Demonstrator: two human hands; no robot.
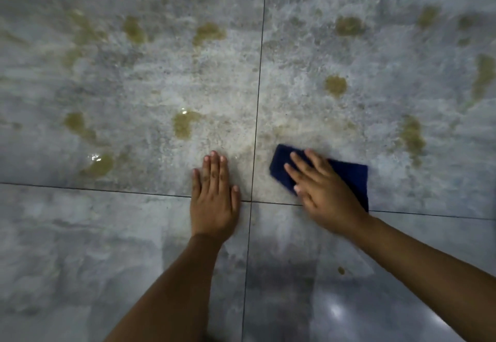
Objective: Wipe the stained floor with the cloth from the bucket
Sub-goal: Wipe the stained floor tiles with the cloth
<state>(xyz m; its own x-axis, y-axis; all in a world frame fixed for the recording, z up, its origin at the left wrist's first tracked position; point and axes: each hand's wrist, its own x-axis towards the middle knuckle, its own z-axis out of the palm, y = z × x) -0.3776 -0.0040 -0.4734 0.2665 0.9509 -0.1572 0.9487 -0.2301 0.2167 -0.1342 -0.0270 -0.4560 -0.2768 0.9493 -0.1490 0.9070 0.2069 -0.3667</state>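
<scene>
A dark blue cloth (346, 178) lies flat on the grey tiled floor (80, 234), just right of a tile joint. My right hand (322, 194) presses down on the cloth with fingers spread, covering its near left part; the hand and cloth look motion-blurred. My left hand (213, 196) rests flat on the floor, palm down, to the left of the joint, holding nothing. Yellow-brown stains dot the wet, foamy floor, such as one (183, 124) beyond my left hand and one (335, 85) beyond the cloth. The bucket is out of view.
Dark grout lines (257, 100) cross between my hands. More stains lie at the far left (99, 166), the upper middle (208, 33) and the right (412, 136). The tiles nearest me look darker and glossy, with a small spot (341, 270).
</scene>
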